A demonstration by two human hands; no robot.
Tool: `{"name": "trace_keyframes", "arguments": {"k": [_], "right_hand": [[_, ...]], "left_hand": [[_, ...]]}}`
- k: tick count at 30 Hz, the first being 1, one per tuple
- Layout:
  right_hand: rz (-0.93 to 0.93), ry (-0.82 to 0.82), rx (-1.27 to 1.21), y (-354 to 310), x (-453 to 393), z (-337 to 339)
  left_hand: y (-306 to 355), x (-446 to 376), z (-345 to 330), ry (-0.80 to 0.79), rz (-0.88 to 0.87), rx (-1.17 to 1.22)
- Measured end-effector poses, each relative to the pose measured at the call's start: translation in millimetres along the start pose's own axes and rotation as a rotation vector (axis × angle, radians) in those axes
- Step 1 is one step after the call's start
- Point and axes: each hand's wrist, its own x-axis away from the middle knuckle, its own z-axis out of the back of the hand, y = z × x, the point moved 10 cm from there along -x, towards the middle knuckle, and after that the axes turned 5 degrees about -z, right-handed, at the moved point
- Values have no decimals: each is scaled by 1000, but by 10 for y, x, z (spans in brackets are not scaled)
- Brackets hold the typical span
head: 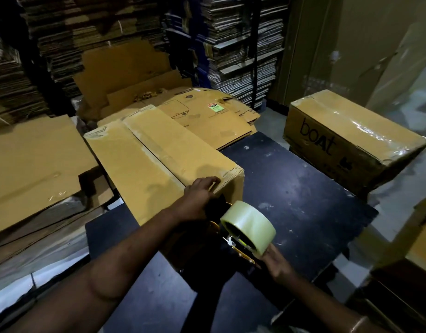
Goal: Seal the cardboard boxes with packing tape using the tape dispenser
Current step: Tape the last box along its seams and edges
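A long brown cardboard box (156, 159) lies on the dark table (298, 193), its two top flaps folded shut along a centre seam. My left hand (202, 188) rests on the box's near top edge with its fingers curled over the corner. Just in front of that end, my right hand (276, 260) grips the handle of a tape dispenser (240, 246), which carries a clear roll of tape (249, 227). The dispenser's front end is dark and lies against the box's near face, behind my left wrist.
A second box (351, 138), printed "boat" and wrapped in shiny tape, sits at the table's far right. Flattened cartons (207, 116) lie behind the first box and a big sheet (34, 159) to the left. Tall stacks of flat cardboard (243, 44) line the back.
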Motion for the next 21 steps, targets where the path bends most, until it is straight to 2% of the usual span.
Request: {"name": "trace_keyframes", "arguments": {"k": [3, 10, 15, 21], "right_hand": [[8, 72, -12, -208, 50, -58], [-63, 56, -14, -327, 48, -140], [-217, 141, 16, -136, 61, 21], [-244, 215, -38, -142, 145, 257]], "left_hand": [[-13, 8, 65, 91, 13, 67], [-54, -57, -110, -23, -32, 70], [121, -10, 76, 34, -118, 79], [192, 43, 110, 17, -44, -38]]}}
